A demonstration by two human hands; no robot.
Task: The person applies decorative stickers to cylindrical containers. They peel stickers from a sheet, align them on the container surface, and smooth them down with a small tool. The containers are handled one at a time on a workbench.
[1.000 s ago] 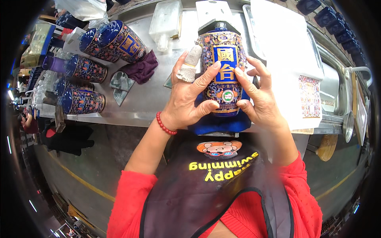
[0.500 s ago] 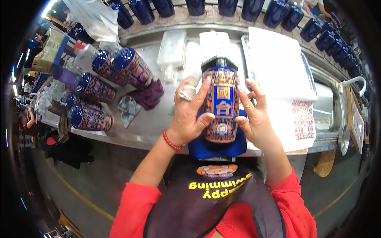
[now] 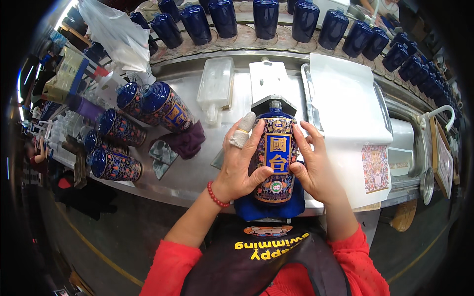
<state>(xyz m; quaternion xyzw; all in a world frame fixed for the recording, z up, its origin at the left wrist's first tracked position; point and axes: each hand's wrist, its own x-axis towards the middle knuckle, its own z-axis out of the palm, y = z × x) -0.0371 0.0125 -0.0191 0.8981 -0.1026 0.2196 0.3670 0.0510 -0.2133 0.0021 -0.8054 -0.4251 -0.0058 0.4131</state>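
A blue bottle point(image 3: 276, 190) with a dense floral wrap and gold characters on a blue panel lies between my hands, its neck pointing away from me. It rests partly on a blue cloth point(image 3: 242, 209) at the bench's near edge. My left hand point(image 3: 237, 165) holds its left side, the thumb lying on the front; a grey covering point(image 3: 245, 123) wraps one finger. From the other side my right hand point(image 3: 316, 170) presses fingertips and thumb along the bottle's edge. Behind the neck stands a dark angled rest point(image 3: 261, 104). The bottle's underside is hidden.
Several decorated bottles point(image 3: 118, 165) stand at the left by a purple cloth point(image 3: 187, 140). A clear block-shaped container point(image 3: 216, 84) sits beyond my left hand. White sheets point(image 3: 340, 93) and a printed floral sheet point(image 3: 376, 170) lie at the right. Plain blue bottles point(image 3: 266, 19) line the conveyor behind.
My right hand has closed in, its fingers now against the bottle's right side. My left hand keeps its hold. The whole view has shifted, so the scene sits lower in the picture.
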